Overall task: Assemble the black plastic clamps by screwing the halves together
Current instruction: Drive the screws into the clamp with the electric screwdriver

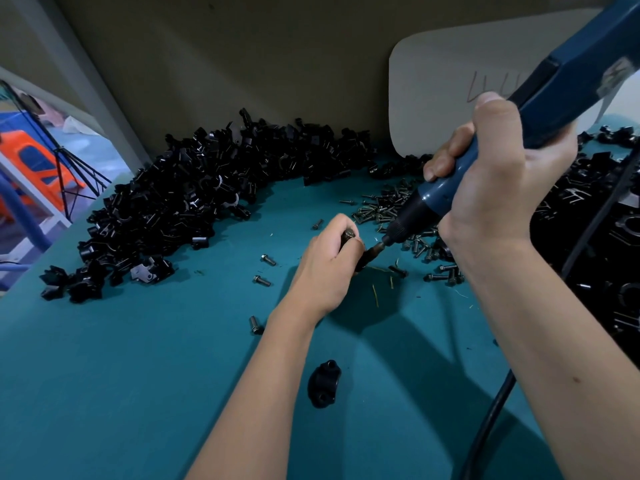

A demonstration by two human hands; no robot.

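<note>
My left hand (327, 259) grips a black plastic clamp (362, 260) low over the teal table (138, 375), with a screw head showing at the top of my fist. My right hand (498, 181) holds a blue electric screwdriver (540, 109), and its bit (380, 244) meets the clamp from the right. Most of the clamp is hidden inside my fingers. One loose black clamp half (323, 383) lies on the table nearer to me.
A big heap of black clamp halves (194, 202) curves along the back left. Screws (388, 206) are piled behind my hands, with single screws (261, 280) scattered left. More black parts (602, 244) fill the right side. A white board (450, 98) leans at the back. The screwdriver's cable (488, 420) runs down right.
</note>
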